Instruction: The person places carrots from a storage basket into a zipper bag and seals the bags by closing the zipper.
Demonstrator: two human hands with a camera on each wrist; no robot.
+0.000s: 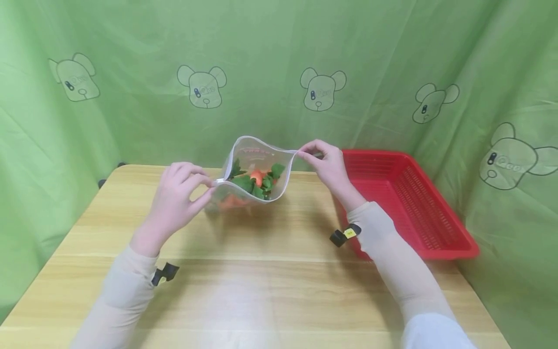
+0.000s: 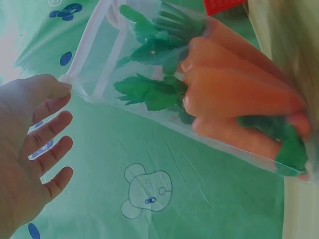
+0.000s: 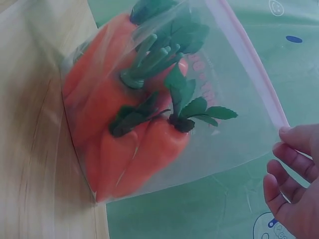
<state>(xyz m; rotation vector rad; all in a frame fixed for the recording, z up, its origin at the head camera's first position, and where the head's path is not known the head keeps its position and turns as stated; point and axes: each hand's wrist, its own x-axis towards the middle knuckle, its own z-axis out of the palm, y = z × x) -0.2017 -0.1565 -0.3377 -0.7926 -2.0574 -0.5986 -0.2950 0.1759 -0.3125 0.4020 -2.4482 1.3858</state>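
A clear zip bag (image 1: pixel 257 199) stands on the table with its mouth spread wide. Inside it are several orange carrots (image 2: pixel 239 89) with green leafy tops (image 3: pixel 194 107), their shapes showing through the plastic. My left hand (image 1: pixel 176 196) pinches the left corner of the bag's rim between thumb and forefinger. The opposite corner is pinched by my right hand (image 1: pixel 328 164), with the other fingers loosely bent in the right wrist view. The white zip strip (image 3: pixel 254 59) runs along the rim between both hands.
A red plastic basket (image 1: pixel 436 254) with slotted sides sits at the right of the wooden table (image 1: pixel 261 291), beside the right forearm. A green curtain (image 1: pixel 261 43) printed with bear heads hangs behind and at both sides.
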